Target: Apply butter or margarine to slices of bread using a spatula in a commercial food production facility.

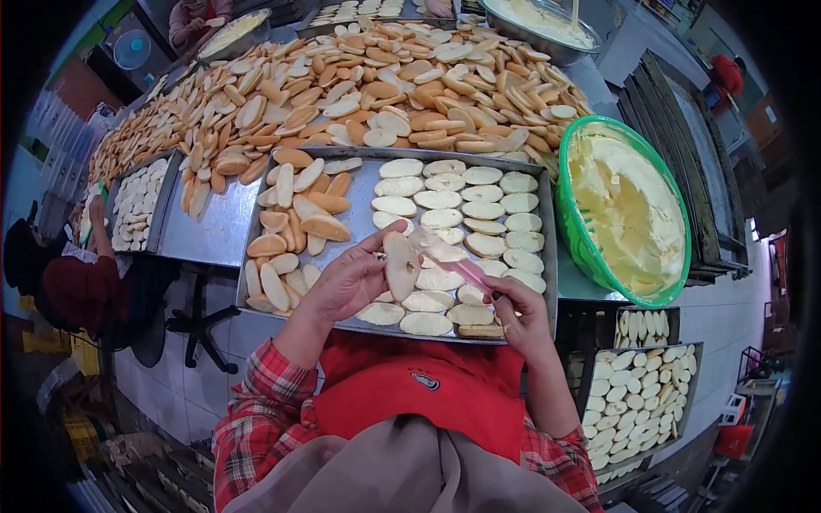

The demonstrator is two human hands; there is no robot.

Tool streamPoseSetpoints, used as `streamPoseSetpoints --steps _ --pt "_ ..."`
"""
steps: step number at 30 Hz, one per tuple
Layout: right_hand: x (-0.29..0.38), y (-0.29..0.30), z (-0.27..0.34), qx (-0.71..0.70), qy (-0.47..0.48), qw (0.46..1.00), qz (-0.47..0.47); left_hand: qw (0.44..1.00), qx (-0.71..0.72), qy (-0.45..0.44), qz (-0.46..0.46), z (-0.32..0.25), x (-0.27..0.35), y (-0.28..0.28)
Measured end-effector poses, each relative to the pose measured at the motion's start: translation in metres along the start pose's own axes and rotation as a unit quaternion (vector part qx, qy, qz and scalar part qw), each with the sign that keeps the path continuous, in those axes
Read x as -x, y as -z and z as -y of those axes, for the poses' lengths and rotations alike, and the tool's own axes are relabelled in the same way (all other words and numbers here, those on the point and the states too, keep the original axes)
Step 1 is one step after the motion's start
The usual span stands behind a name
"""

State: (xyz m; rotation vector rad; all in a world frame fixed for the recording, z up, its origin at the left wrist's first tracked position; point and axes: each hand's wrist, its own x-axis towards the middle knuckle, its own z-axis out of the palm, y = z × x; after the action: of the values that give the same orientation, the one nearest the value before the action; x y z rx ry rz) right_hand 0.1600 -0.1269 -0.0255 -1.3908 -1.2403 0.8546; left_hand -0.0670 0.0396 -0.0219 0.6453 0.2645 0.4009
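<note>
My left hand holds an oval slice of bread upright by its edge, cut face towards the right. My right hand grips the handle of a pink spatula, whose blade carries pale cream close beside the slice. Both hands are above a metal tray. In the tray's middle and right, cream-coated slices lie in rows; loose uncoated slices are heaped at its left. To the right stands a green plastic basin of pale yellow cream, tilted in view.
A large heap of bread slices lies behind the tray. Metal bowls of cream stand at the back. Stacked trays are at right, filled trays lower right. A co-worker sits at left beside another tray.
</note>
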Motion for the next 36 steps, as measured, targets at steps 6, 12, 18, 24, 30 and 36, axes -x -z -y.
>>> streamPoseSetpoints --steps 6,12,18,24,30,36 --pt "-0.016 -0.028 0.002 0.112 0.27 0.953 -0.084 0.986 0.157 0.008 0.054 0.023 -0.01 -0.014" --pt "-0.006 0.009 0.007 0.321 0.295 0.898 -0.055 0.994 0.098 -0.037 0.007 0.011 0.002 -0.01" --pt "0.006 0.003 0.017 0.413 0.31 0.847 -0.124 0.984 0.17 0.043 -0.011 0.024 -0.011 -0.028" --pt "-0.006 0.011 0.025 0.365 0.225 0.89 -0.153 0.999 0.042 -0.013 0.023 0.024 -0.008 -0.022" --pt "0.011 0.024 0.05 0.342 0.167 0.925 -0.007 0.962 -0.104 -0.245 -0.063 0.004 -0.007 -0.011" --pt "0.008 0.011 0.045 0.362 0.204 0.909 -0.044 0.958 -0.098 -0.266 -0.049 0.006 -0.009 -0.015"
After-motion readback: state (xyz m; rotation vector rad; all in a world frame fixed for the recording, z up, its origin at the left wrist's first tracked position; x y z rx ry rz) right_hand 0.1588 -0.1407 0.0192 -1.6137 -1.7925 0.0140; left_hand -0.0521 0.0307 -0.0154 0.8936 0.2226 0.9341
